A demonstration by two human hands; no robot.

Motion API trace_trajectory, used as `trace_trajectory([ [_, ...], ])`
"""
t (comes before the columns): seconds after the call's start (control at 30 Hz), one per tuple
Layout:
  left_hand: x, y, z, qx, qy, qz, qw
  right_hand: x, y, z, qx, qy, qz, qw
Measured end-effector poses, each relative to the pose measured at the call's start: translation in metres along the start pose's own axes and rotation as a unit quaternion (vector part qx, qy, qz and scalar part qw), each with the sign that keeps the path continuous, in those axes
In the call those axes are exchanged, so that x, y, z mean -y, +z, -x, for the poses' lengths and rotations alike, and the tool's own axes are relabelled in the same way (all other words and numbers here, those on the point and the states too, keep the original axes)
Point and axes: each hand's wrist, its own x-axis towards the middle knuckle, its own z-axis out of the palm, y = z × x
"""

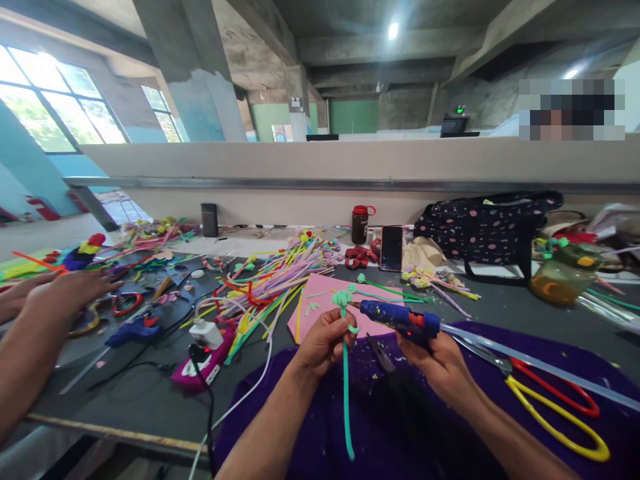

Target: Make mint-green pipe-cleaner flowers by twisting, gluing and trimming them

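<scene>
- Concrete beams point(350, 50) cross above one dark grey table point(140, 400), which a white partition point(320, 163) bounds along its far edge.
- One left hand point(323, 343) reaches in from the near edge, forearm slanting up and rightward, thumb and fingertips pinching one green fuzzy stem point(346, 400) just below its single curled green head point(343, 297); this piece stands nearly upright above one purple cloth point(317, 433).
- One right hand point(437, 363), forearm slanting up and leftward, curls round the grip of one blue glue gun point(395, 317); its nozzle points left, close to the head, though contact cannot be told.
- One pink sheet point(327, 285) lies beyond the hands, toward the far edge.
- One pair of scissors point(515, 387) rests toward the right edge.
- One phone point(391, 248), one red-lidded bottle point(359, 225) and one patterned bag point(480, 230) sit along the far edge.
- Toward the left edge: one second glue gun point(135, 331) and a co-worker's hand point(70, 293), its grip unclear.
</scene>
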Motion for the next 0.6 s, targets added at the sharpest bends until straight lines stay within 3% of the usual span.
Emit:
trace_trajectory([
  [0.4, 0.0032, -0.0052, -0.0020, -0.002, 0.001, -0.005, 1.000, 0.0025, -0.0010, 0.0009, -0.001, -0.021, 0.002, 1.000],
  [0.6, -0.0022, -0.0001, -0.0011, 0.002, 0.023, 0.012, 1.000, -0.0017, -0.0090, -0.0079, -0.056, -0.001, -0.017, 0.998],
])
